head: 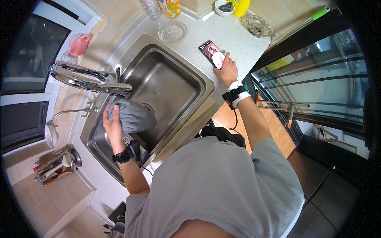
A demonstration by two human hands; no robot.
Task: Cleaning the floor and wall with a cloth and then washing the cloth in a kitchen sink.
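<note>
My left hand (pixel 114 126) grips a bunched grey cloth (pixel 132 116) above the stainless-steel sink, near the end of the faucet spout. The cloth hides part of the divide between the large sink basin (pixel 169 83) and the smaller basin (pixel 99 139). On the countertop, beyond the right corner of the sink, a smartphone (pixel 212 55) lies face up with its screen lit. My right hand (pixel 227 71) is at the phone's near end, the thumb by one corner and the fingers along the opposite edge. Both wrists wear black strapped devices, the right one over a white band.
A chrome faucet (pixel 89 78) arches over the sink's left side. A clear glass dish (pixel 172 31), a juice carton (pixel 170 8), a white bowl (pixel 224 8) and a glass ashtray (pixel 258 26) stand along the back. A utensil rack (pixel 56 168) hangs lower left; a glazed door (pixel 315 71) is at right.
</note>
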